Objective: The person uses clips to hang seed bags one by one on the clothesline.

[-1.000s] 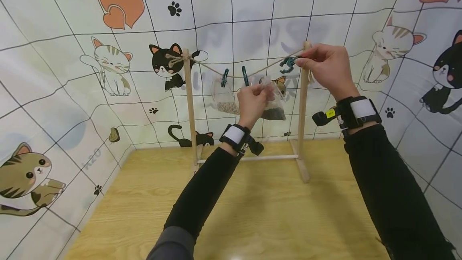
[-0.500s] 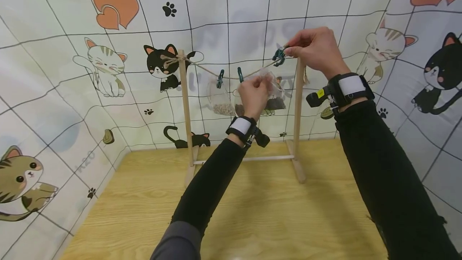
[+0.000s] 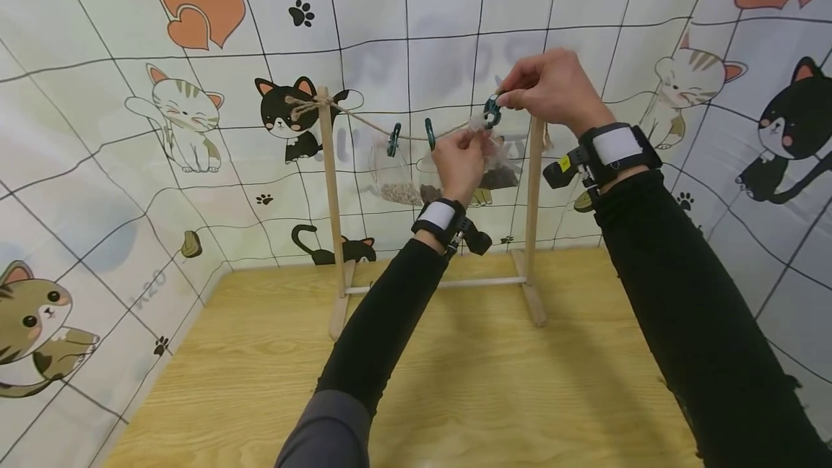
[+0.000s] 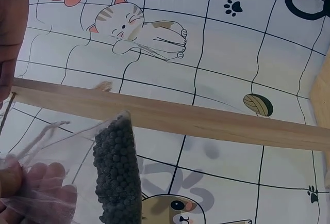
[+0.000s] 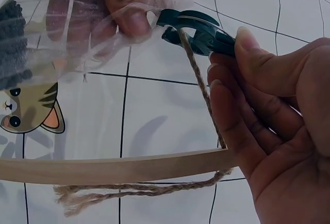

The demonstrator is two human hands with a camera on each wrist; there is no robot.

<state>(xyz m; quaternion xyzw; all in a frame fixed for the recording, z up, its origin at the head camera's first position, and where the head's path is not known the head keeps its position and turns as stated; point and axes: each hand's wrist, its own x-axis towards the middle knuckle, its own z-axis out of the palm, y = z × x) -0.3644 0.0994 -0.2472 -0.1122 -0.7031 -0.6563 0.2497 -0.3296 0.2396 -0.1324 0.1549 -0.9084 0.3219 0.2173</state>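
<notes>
My left hand [image 3: 460, 165] pinches the gathered top of a sheer bag [image 3: 505, 156], with dark round beads [image 4: 117, 172] in its lower part. The bag's top edge is up at the twine [image 5: 198, 79]. Thumb and fingers of my right hand [image 3: 546, 89] grip the handles of a green clothespin [image 5: 196, 28]. Its jaws are spread around the twine, right beside the bag's top. Whether the mesh lies between the jaws cannot be made out. Two more green clothespins, the left one [image 3: 393, 140] and the middle one [image 3: 430, 134], sit on the twine.
A clear bag of pale grains [image 3: 399, 192] hangs from the left clothespin. Another bag with dark contents [image 3: 430, 192] hangs partly behind my left hand. Two wooden posts [image 3: 534, 193] hold the twine above a wooden table [image 3: 273, 338]. A cat-print cloth [image 3: 442, 13] stands behind.
My right hand has moved left along the twine with the clothespin, away from the right post, to the bag's top. My left hand has raised the bag closer to the twine.
</notes>
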